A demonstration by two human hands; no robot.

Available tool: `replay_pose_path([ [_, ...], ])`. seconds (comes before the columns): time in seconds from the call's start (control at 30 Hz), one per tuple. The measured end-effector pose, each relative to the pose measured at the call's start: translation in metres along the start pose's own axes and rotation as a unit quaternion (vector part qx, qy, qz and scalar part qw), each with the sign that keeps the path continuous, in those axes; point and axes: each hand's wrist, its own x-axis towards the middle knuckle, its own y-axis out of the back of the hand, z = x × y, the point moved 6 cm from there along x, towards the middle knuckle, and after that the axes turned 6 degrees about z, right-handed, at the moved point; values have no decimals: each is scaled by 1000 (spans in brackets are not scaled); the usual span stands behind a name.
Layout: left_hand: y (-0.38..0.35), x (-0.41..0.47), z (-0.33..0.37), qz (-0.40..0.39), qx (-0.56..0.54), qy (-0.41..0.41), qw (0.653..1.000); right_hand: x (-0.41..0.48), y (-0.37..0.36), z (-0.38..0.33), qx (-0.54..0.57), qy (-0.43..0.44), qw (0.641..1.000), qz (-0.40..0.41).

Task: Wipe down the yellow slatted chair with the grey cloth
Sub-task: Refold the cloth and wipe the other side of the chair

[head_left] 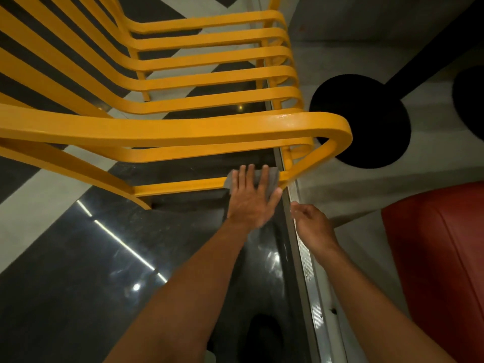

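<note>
The left hand (251, 197) lies flat, fingers straight and spread, pressing the small grey cloth (273, 176) onto the low yellow bar (178, 186) just below the middle of the frame. Nothing is curled round the cloth; it is only pinned by the palm and fingers. The right hand (311, 226) hovers just beside it to the right, loosely curled and holding nothing.

That flat press looks to me like the weak point. The bar is narrow and the cloth hangs over both its edges, so a fast stroke, or a lift of the palm, could let the cloth slide off and drop to the dark glossy floor (104, 258). Where the bar bends up at the right into the broad yellow armrest (183, 132), the hand could run off the curve and leave that corner unwiped.

The yellow slatted metal chair (209, 79) fills the upper left and centre of the frame. Its many slats have gaps between them, and I would expect a flat palm to skip the edges and undersides. If the person leans hard on the bar, the chair may skid on the polished floor towards the black round base (358, 121) at the right.
</note>
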Motion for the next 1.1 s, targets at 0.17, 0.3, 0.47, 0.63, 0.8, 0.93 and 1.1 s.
replay_pose_path([
  [0.17, -14, 21, 40, 20, -27, -20, 999, 13, 7, 14, 19, -33, 999, 14],
  [0.3, -20, 35, 43, 35, 60, 0, 998, 11, 2, 16, 27, -33, 999, 9],
  [0.47, -14, 52, 33, -44, 111, -101, 988, 8, -8, 15, 23, -23, 999, -3],
  [0.63, -11, 77, 29, -125, 84, -40, 988, -1, -21, 19, 22, -39, 999, -31],
  [0.8, -11, 60, 25, -51, 102, -82, 990, -6, -23, 24, 21, -51, 998, -30],
  [0.93, 3, 41, -16, -76, 106, -114, 985, -6, -23, 23, 29, -55, 997, -35],
  [1.1, 33, 14, -104, -101, 88, -72, 988, -13, -25, 17, 32, -58, 997, -43],
])
